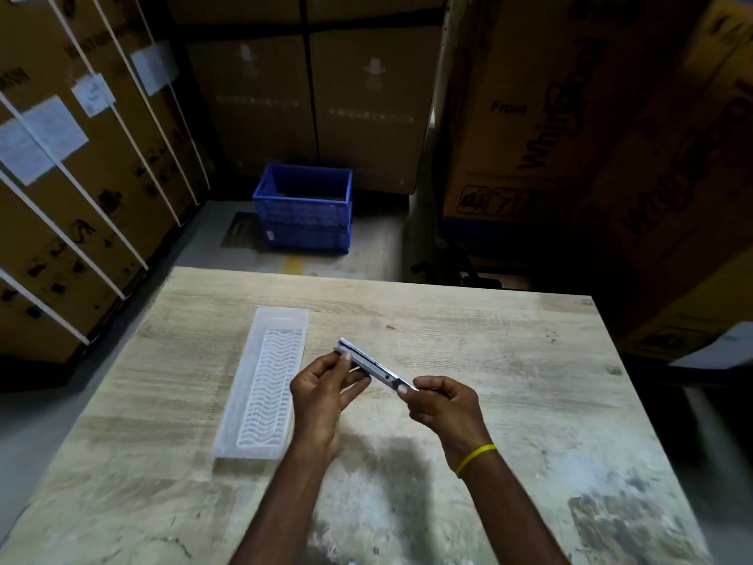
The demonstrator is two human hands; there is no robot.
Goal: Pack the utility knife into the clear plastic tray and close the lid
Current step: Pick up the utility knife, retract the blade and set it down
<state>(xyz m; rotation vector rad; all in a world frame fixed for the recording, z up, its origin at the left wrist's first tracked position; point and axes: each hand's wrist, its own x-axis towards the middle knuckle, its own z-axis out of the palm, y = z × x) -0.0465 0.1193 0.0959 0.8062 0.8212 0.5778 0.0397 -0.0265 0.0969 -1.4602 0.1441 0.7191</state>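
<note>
A slim silver utility knife [375,367] is held in the air above the wooden table [489,360], slanting from upper left to lower right. My left hand [322,393] pinches its rear end. My right hand [442,405], with a yellow band on the wrist, pinches the blade end. A long clear plastic tray [265,381] with a wavy white pattern lies on the table just left of my left hand, running lengthwise away from me. I cannot tell whether it has a lid on it.
A blue plastic crate [303,208] stands on the floor beyond the table's far edge. Tall cardboard cartons [81,177] with white straps line the left side, and more cartons [570,116] rise at the back and right.
</note>
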